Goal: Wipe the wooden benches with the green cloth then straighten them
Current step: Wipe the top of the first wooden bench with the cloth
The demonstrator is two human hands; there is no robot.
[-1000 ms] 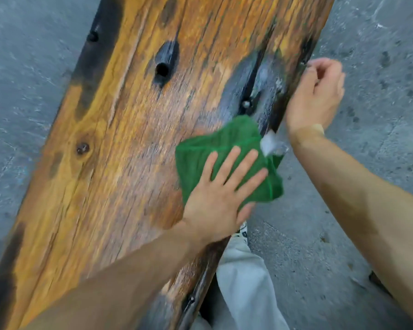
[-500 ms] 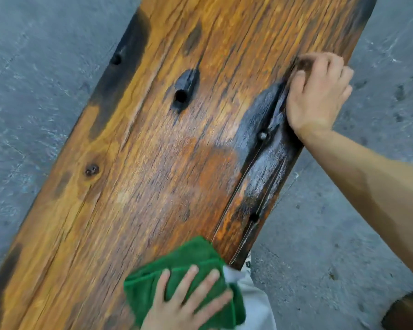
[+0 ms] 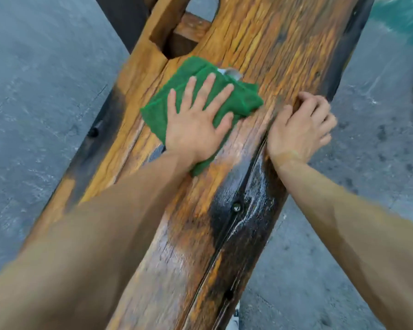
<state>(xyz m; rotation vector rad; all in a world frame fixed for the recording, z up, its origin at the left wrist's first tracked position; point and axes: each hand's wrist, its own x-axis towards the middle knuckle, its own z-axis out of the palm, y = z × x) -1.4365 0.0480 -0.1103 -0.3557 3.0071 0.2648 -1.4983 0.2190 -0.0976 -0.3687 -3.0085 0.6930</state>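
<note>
A long wooden bench (image 3: 272,44) with orange grain and dark, wet-looking patches runs from the bottom middle to the top right. The green cloth (image 3: 196,75), folded with a white tag at its far edge, lies on the bench top. My left hand (image 3: 196,122) presses flat on the cloth with fingers spread. My right hand (image 3: 298,127) rests on the bench's right side, its fingers curled over the dark right edge.
Just beyond the cloth the bench has an open cut-out (image 3: 177,32). Grey concrete floor (image 3: 34,91) lies on both sides. A shoe tip (image 3: 234,322) shows under the bench's right edge. A teal patch (image 3: 403,20) is at the top right.
My left hand has pushed the cloth from the bench's near end forward along the top toward the cut-out. My right hand has stayed on the right edge while the view shifted forward.
</note>
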